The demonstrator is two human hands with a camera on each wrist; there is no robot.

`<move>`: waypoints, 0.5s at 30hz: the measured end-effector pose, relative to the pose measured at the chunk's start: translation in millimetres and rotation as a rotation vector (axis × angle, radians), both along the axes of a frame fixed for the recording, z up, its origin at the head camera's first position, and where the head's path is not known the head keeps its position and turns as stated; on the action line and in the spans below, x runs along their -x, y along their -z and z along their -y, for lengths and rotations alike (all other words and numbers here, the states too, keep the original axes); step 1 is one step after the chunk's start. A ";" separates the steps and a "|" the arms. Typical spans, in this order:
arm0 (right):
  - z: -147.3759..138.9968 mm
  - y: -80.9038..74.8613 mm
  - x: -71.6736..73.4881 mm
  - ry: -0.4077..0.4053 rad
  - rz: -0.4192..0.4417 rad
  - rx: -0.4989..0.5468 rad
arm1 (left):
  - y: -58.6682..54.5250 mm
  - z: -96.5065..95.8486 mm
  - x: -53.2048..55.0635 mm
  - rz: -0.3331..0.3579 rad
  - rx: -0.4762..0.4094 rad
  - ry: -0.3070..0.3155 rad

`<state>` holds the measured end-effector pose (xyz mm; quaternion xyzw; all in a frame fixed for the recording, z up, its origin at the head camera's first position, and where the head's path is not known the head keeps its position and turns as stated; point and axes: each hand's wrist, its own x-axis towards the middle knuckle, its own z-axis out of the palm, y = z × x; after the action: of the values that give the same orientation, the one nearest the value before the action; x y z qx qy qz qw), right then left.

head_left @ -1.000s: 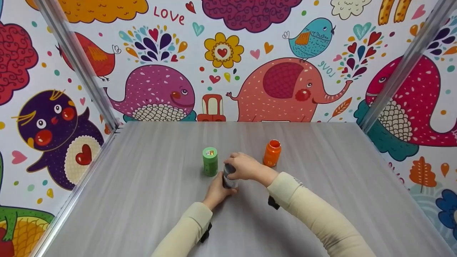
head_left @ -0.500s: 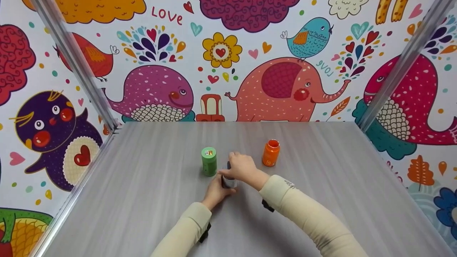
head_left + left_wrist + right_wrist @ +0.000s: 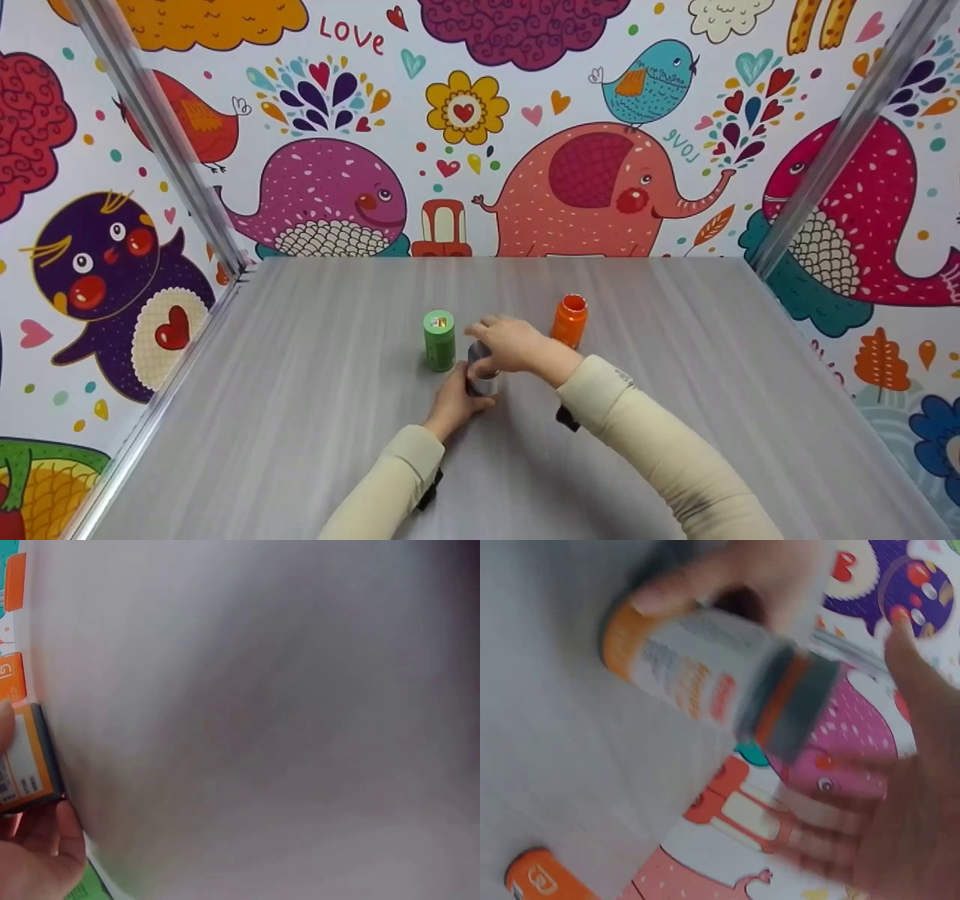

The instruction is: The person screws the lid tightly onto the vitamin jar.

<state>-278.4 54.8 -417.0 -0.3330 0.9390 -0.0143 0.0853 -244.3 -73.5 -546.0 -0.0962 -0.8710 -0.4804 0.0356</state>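
- Near the middle of the table [image 3: 300, 420], I locate the grey-lidded bottle [image 3: 697, 671], standing close to upright; I cannot tell whether its base touches the surface.
- Left hand [image 3: 454, 399]: grasping the bottle around its lower part, thumb on one side and fingers on the other.
- Right hand [image 3: 514, 343]: released, fingers extended and spread around the bottle's top. In the right wrist view I see the thumb clear of the lid [image 3: 802, 709]; the fingers are blurred, and I cannot tell whether a fingertip touches it.
- Bottle markings: I note a white label with orange and red print, an orange band at the base and an orange stripe on the lid. The left wrist view shows a barcode.
- Green canister [image 3: 440, 346]: upright, just beside the bottle, to its left and slightly farther from the person.
- Orange jar [image 3: 570, 321]: upright, right of the bottle and farther back, partly covered by the right wrist in the head view.
- Both forearms wear cream sleeves [image 3: 667, 450].
- Behind the table I observe a wall panel [image 3: 525, 157] printed with a whale, an elephant, birds and a flower.
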 end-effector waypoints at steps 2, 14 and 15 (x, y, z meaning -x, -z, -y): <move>-5.1 -5.7 1.7 -0.127 0.070 -0.014 | -0.1 0.4 0.0 -0.015 0.005 0.001; -12.9 -3.3 6.2 -0.343 0.011 -0.077 | -0.8 -0.1 -1.8 0.035 -0.052 0.011; -12.6 -3.3 5.6 -0.338 0.004 -0.078 | -0.9 -0.3 -1.8 0.036 -0.053 0.009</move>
<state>-284.0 67.5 -413.7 -0.4824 0.8693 0.0362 0.1013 -242.5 -73.2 -545.1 -0.0906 -0.8579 -0.5054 0.0202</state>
